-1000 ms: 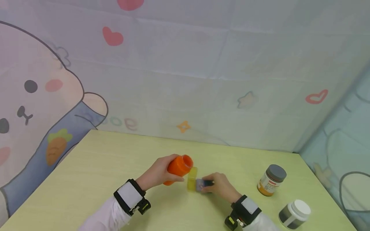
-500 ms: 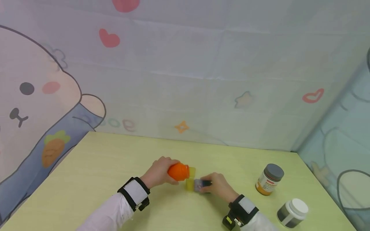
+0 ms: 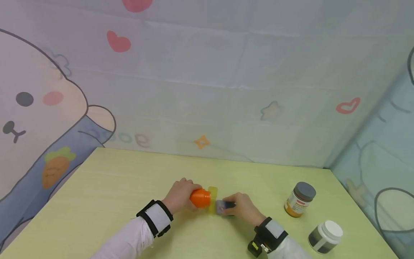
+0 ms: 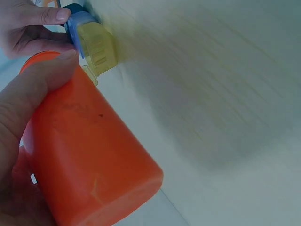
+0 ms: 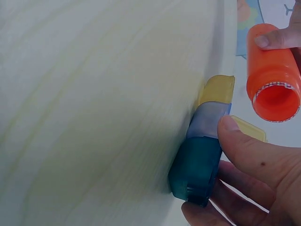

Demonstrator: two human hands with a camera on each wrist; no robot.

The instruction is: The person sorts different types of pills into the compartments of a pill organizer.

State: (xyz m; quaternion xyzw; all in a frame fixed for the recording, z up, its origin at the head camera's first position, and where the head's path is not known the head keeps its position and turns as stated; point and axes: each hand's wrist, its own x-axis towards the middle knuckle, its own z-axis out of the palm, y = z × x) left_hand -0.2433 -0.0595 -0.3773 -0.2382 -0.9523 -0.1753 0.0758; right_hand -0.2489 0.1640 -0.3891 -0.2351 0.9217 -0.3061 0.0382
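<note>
My left hand (image 3: 182, 195) grips an orange bottle (image 3: 199, 198), thumb near its neck in the left wrist view. The bottle lies tipped over on its side in the air, its uncapped mouth (image 5: 276, 102) towards the pill organizer. That small box has a yellow compartment (image 5: 216, 90), a blue-violet compartment (image 5: 209, 119) and a teal compartment (image 5: 195, 162) in a row. A clear yellow lid (image 5: 249, 128) stands raised at the yellow end. My right hand (image 3: 244, 208) holds the organizer on the table by its teal end, fingers and thumb around it. The bottle's contents are hidden.
To the right on the pale yellow table (image 3: 145, 172) stand a grey-capped jar (image 3: 300, 199) with an orange and white label and a white-capped jar (image 3: 325, 236). A printed cloth (image 3: 226, 72) hangs behind the table. A dark cable (image 3: 376, 212) loops at the right.
My left hand has tipped the orange bottle from a raised slant to nearly level and brought its mouth down by the yellow compartment. My right hand has stayed on the organizer.
</note>
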